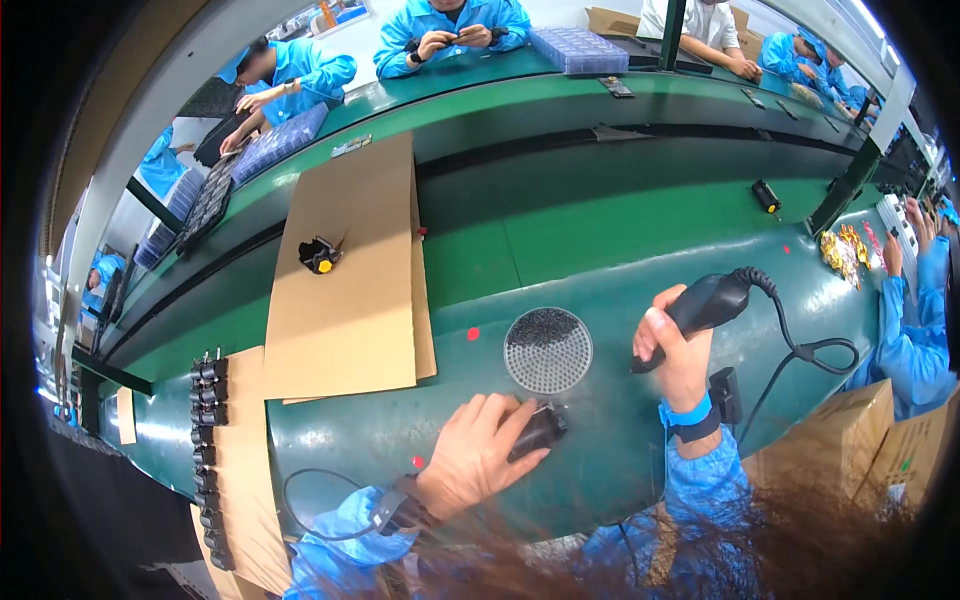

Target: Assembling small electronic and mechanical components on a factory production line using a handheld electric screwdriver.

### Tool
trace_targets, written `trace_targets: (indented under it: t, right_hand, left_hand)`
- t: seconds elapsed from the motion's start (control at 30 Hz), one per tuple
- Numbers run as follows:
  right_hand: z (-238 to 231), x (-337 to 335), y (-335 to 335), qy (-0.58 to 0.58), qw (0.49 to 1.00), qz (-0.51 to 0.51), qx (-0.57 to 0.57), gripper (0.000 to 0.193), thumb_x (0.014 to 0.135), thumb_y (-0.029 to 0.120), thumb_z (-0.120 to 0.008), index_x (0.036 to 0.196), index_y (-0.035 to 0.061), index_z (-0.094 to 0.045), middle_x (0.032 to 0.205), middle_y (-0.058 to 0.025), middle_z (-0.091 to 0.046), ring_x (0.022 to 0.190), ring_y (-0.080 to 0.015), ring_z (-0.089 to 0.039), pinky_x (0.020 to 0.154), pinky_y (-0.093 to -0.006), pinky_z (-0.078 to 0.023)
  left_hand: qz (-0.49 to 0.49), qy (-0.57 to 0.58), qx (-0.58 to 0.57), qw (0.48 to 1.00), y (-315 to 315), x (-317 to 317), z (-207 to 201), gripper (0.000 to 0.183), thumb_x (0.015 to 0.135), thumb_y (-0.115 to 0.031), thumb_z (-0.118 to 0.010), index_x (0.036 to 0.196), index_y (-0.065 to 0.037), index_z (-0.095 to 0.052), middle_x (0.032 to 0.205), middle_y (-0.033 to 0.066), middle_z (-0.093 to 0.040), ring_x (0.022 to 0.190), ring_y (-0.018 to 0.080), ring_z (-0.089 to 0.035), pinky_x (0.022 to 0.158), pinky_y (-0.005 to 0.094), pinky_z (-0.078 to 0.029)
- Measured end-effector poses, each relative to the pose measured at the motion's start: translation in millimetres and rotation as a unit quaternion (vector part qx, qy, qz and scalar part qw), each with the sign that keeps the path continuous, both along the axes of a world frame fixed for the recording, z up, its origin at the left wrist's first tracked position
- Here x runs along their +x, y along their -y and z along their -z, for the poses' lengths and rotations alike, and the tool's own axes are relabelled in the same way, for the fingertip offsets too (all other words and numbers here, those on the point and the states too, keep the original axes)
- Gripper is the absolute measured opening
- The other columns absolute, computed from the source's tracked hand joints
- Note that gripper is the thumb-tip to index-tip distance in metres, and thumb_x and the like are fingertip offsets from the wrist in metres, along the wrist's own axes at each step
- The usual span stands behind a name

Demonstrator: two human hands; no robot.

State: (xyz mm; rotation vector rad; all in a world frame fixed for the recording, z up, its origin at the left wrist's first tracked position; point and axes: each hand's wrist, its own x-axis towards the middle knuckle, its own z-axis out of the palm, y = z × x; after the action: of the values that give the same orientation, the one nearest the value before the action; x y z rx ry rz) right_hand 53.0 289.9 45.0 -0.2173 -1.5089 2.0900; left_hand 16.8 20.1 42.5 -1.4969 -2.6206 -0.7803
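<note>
My left hand (480, 447) is closed round a small black part (540, 430) that rests on the green bench, thumb and fingers at its sides. In my right hand (682, 350) is a black corded electric screwdriver (708, 303), tilted with its tip pointing down and left, held above the bench. Its cable (775, 290) curls off to the right. Between and beyond my hands sits a round tray (553, 372) with rows of holes; many tiny dark pieces, probably screws, are heaped at its far side. The underside of the held part is hidden.
Flat cardboard (345, 340) lies left of centre, bearing a black part with a yellow spot (320, 257). Several black parts (208, 440) line up at far left. Another black part (766, 196) is at the far right, near gold wrapping (845, 252). Co-workers sit across and at right.
</note>
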Motion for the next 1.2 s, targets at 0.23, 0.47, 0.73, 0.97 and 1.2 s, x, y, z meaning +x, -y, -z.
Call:
trace_targets:
  t: [0.23, 0.47, 0.73, 0.97, 1.2]
  right_hand:
    - [0.6, 1.6, -1.1, 0.001, 1.0, 0.01, 0.012, 0.019, 0.09, 0.01, -0.07, 0.094, 0.0043, -0.053, 0.067, -0.0028, -0.053, 0.054, -0.0122, -0.054, 0.054, -0.0292, -0.048]
    - [0.5, 2.1, -3.0, 0.002, 1.0, 0.009, 0.004, 0.016, 0.092, 0.009, -0.067, 0.096, 0.0041, -0.052, 0.067, -0.0034, -0.053, 0.054, -0.0127, -0.054, 0.055, -0.03, -0.048]
    - [-25.1, 1.7, 18.3, -0.08, 0.996, -0.025, -0.042, 0.021, 0.092, 0.01, -0.066, 0.099, 0.0054, -0.047, 0.068, -0.0056, -0.052, 0.057, -0.0148, -0.053, 0.056, -0.0335, -0.05]
    - [-22.3, -31.3, 72.2, -0.143, 0.983, -0.115, -0.011, 0.026, 0.092, 0.01, -0.07, 0.097, 0.0046, -0.046, 0.066, -0.0072, -0.053, 0.053, -0.0139, -0.051, 0.05, -0.0307, -0.047]
    - [-9.2, -48.6, 83.2, -0.106, 0.988, -0.097, 0.054, 0.024, 0.098, 0.022, -0.065, 0.096, 0.0088, -0.045, 0.062, -0.0015, -0.042, 0.049, -0.012, -0.041, 0.046, -0.0302, -0.04]
  left_hand:
    - [0.003, -0.03, 0.024, 0.999, -1.4, -0.7, 4.5, 0.063, 0.072, -0.031, -0.087, 0.125, -0.004, -0.066, 0.108, 0.0073, -0.062, 0.096, 0.0265, -0.059, 0.081, 0.0388, -0.05]
    - [0.013, -0.022, 0.005, 1.0, -4.6, -2.7, 11.1, 0.065, 0.076, -0.033, -0.084, 0.13, -0.003, -0.063, 0.11, 0.0079, -0.06, 0.101, 0.0266, -0.058, 0.085, 0.0393, -0.049]
    - [0.023, -0.04, -0.045, 0.998, 13.1, 8.2, 15.2, 0.069, 0.084, -0.036, -0.079, 0.138, 0.0, -0.055, 0.117, 0.0107, -0.057, 0.109, 0.028, -0.056, 0.09, 0.039, -0.049]
    - [0.03, 0.016, 0.019, 0.999, 22.1, 0.3, 19.1, 0.061, 0.08, -0.034, -0.081, 0.128, -0.003, -0.061, 0.114, 0.0077, -0.059, 0.106, 0.0264, -0.058, 0.089, 0.0393, -0.05]
    - [0.039, 0.024, 0.054, 0.998, 29.7, -5.3, 22.0, 0.053, 0.078, -0.031, -0.083, 0.121, -0.004, -0.066, 0.113, 0.0062, -0.06, 0.106, 0.0252, -0.058, 0.088, 0.0369, -0.052]
